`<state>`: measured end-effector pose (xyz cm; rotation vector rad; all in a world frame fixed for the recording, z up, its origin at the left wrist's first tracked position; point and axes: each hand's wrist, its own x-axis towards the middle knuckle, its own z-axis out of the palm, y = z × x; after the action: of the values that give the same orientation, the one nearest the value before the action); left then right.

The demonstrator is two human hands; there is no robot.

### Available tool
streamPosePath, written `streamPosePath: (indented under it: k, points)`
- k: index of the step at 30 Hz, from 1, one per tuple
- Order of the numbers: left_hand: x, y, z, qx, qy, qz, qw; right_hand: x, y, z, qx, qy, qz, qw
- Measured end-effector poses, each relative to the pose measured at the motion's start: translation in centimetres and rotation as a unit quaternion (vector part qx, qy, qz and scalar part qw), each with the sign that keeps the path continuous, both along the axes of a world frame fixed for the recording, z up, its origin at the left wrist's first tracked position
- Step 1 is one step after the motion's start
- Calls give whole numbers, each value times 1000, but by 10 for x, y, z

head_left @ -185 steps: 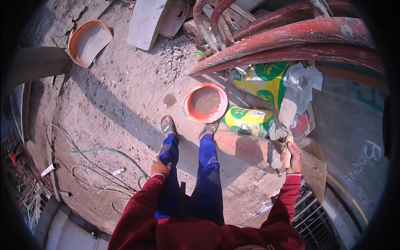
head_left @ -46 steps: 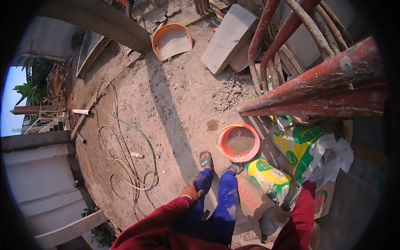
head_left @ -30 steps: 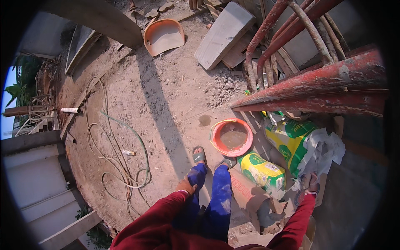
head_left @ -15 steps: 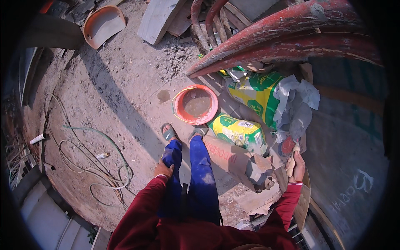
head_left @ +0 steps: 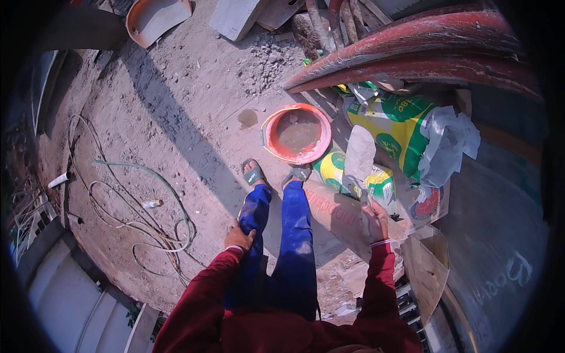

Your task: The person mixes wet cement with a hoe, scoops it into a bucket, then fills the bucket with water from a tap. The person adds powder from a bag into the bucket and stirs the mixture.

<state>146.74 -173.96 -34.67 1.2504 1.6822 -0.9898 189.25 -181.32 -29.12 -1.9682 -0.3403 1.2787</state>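
Observation:
In my right hand [head_left: 376, 220] is the handle of a trowel. Its long blade [head_left: 360, 154], pale grey and coated or loaded with a powdery material, points away from me over a small yellow-and-green bag [head_left: 331, 167]. Below that hand lies a brown paper sack [head_left: 329, 207] with red print. My left hand [head_left: 239, 237] rests on my left knee, fingers over the blue trousers [head_left: 254, 215]. Ahead of my feet stands an orange-red bucket [head_left: 268, 136] holding murky grey-brown water or a thin mix; the trowel blade is to its right, apart from it.
A larger torn yellow-and-green bag [head_left: 406, 120] lies at the right, beneath thick red pipes [head_left: 406, 56]. Coiled hoses [head_left: 159, 235] spread over the left ground. Rubble [head_left: 268, 62], a concrete block [head_left: 236, 17] and an orange-rimmed basin [head_left: 154, 20] are at the far side.
My right hand has come left from beside the sack's right edge, and the trowel's blade now shows over the bags. My left hand stays on the knee. The whole view has shifted slightly.

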Motion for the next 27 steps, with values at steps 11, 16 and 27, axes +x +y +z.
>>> streamPosePath:
  k: [11,16,27]
  points:
    - [-16,-20,2,-23,-5,19,1000,-37,82,-286,-168,89,68,979]
    - [-18,-36,2,-9,-3,35,999,-41,92,-309,-190,-28,176,965]
    - [-7,-28,6,-20,8,54,998,-42,144,-275,-231,-290,465,804]
